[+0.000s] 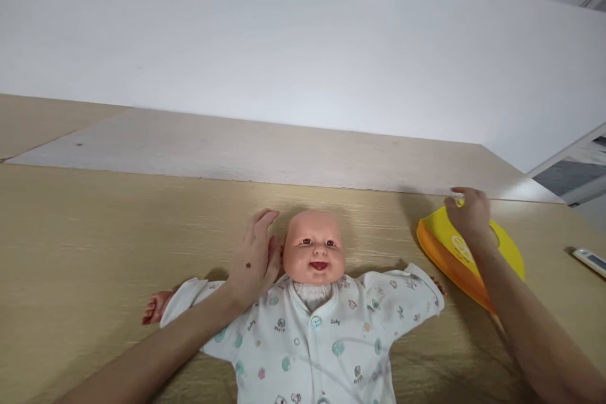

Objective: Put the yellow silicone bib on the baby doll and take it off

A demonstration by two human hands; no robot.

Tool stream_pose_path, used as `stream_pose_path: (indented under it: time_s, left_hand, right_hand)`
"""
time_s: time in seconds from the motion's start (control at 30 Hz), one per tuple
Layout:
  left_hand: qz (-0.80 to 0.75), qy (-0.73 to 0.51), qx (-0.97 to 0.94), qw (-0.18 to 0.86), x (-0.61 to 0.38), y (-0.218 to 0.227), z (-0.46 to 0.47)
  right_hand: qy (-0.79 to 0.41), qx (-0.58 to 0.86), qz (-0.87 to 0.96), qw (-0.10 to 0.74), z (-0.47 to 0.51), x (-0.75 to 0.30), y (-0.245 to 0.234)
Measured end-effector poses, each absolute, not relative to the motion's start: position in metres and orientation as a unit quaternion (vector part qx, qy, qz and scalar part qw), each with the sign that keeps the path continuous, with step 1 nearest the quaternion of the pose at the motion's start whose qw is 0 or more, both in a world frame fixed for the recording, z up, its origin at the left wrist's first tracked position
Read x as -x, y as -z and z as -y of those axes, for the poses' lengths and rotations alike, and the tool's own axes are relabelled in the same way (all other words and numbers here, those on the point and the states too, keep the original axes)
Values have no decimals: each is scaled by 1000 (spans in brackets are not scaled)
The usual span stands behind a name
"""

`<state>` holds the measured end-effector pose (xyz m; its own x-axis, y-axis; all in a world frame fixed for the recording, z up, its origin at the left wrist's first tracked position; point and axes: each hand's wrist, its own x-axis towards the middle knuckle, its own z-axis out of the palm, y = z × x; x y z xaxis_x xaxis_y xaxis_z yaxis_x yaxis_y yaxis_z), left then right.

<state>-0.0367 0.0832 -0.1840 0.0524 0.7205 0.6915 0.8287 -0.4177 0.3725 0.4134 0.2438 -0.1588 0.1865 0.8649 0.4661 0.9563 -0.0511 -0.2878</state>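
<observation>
While the left hand [253, 260], fingers spread, presses beside the baby doll's head [312, 246], the right hand [468, 214], fingers curled, grips the yellow bib [440, 233].

The bottom edge cuts off the baby doll [312, 249] below the chest; the left hand [253, 262] hides its ear; the right hand [468, 214] covers part of the yellow bib [449, 243]; the remote control [589, 262] runs off the right edge, its buttons too small to tell.
</observation>
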Motion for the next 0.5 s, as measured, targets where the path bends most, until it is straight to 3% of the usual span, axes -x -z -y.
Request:
stream_pose_path:
  time_s: [0.07, 0.17, 0.27, 0.5]
  left_hand:
    - [528, 440, 724, 60, 37, 184, -83]
    - [515, 458, 722, 64, 37, 182, -82]
    - [506, 455, 731, 43, 36, 178, -81]
    - [500, 487, 716, 3, 42, 169, -85]
  right_hand:
    - [-59, 667, 680, 298, -222, -371, 158]
    - [-184, 514, 803, 240, -181, -312, 155]
    - [-241, 372, 886, 135, -143, -276, 147]
    - [-313, 198, 922, 111, -108, -279, 140]
